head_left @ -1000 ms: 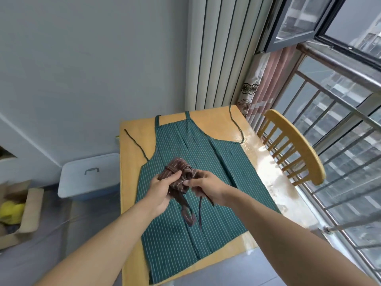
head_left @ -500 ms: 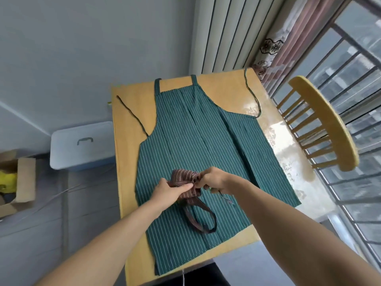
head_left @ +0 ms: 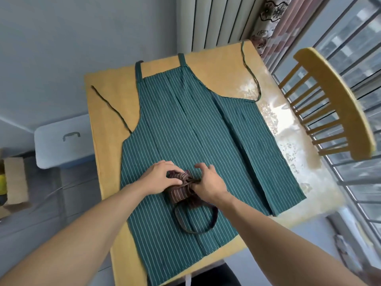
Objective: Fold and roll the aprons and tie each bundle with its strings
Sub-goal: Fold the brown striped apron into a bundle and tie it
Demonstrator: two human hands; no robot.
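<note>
Left hand [head_left: 158, 177] grips the brown bundle [head_left: 179, 193]; right hand [head_left: 207, 183] pinches its string (keep tension); pull the knot snug.

Both forearms are bare to the frame edge, with no sleeves, rings or watch on the hands.

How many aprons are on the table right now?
2. A green striped apron lies spread flat across the wooden table; a brown striped apron bundle sits on it between both hands.

A home: curtain [head_left: 274, 21], wooden chair [head_left: 338, 104] (barred window).
</note>
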